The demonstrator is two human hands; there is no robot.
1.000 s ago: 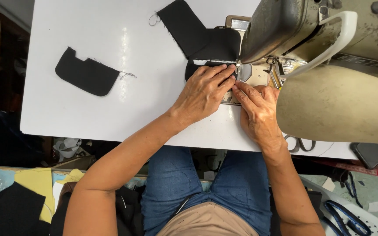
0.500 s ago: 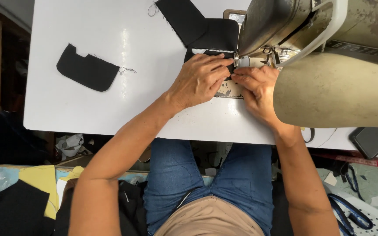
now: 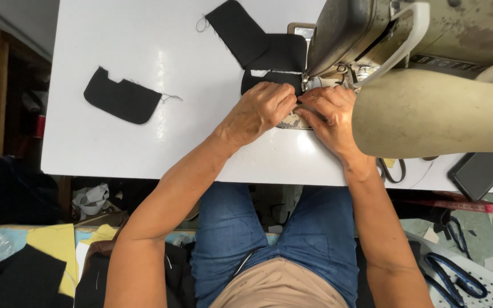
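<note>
While both hands press down at the head of the sewing machine [image 3: 372, 34], the black fabric piece [image 3: 269, 57] lies flat on the white tabletop [image 3: 144, 148], reaching from the machine's needle area up and to the left toward the far edge. The left hand [image 3: 258, 111] rests palm down on the near end of that fabric, fingers bent and pinching its edge just beside the needle plate. The right hand [image 3: 332, 114] lies close against it, fingertips touching the same fabric edge under the machine head, so the two hands meet knuckle to knuckle. Neither hand is closed into a fist; both hold the cloth flat against the tabletop. The needle itself is hidden behind the fingers and the machine head.

Well apart to the left, a second black fabric cutout [image 3: 122, 98] with a notched top edge and a loose thread at its right end lies alone on the tabletop. At the right edge of the tabletop a dark phone [image 3: 480, 174] lies flat, partly under the bulky beige machine body. Below the tabletop the person's blue jeans [image 3: 269, 234] show, and yellow cloth scraps [image 3: 58, 248] lie on the floor at the lower left.
</note>
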